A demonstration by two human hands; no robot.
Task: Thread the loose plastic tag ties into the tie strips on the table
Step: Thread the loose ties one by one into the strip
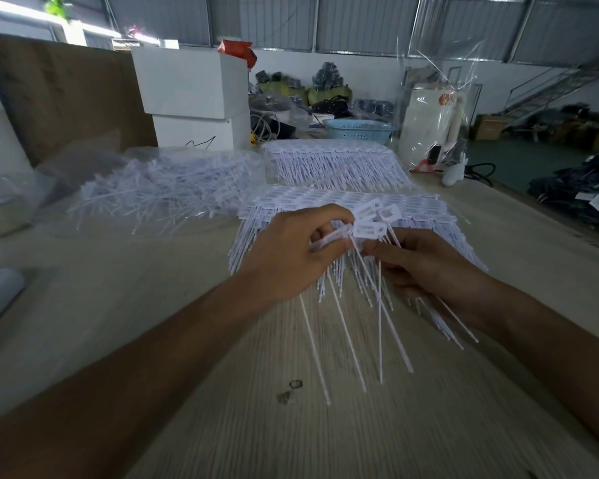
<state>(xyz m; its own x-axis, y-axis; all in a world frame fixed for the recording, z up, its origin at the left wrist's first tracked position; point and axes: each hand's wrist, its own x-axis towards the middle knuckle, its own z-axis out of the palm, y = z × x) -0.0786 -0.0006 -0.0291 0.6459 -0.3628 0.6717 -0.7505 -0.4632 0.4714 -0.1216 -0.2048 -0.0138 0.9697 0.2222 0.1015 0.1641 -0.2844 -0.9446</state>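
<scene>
Both forearms reach in from the near edge, over the pale tabletop (187, 340), and the hands meet just above the nearer tie strip (412, 205). Fingers of the left hand (291, 250) are curled round a small bunch of loose tag ties (370, 228), pinching them just below their flat heads; the long tails fan down toward the camera. At the right, the right hand (426, 267) has its fingers bent in around the tails, the thumb tip close under the heads.

Judging by this, the step is sorting one tie out of the bunch before feeding it into the strip. Next, I think, a single tail must be freed and aimed at a slot, which needs a fine pinch.

Further out, a heap of loose ties (160, 188) lies to the left, and a second strip (332, 160) lies behind the first.
</scene>
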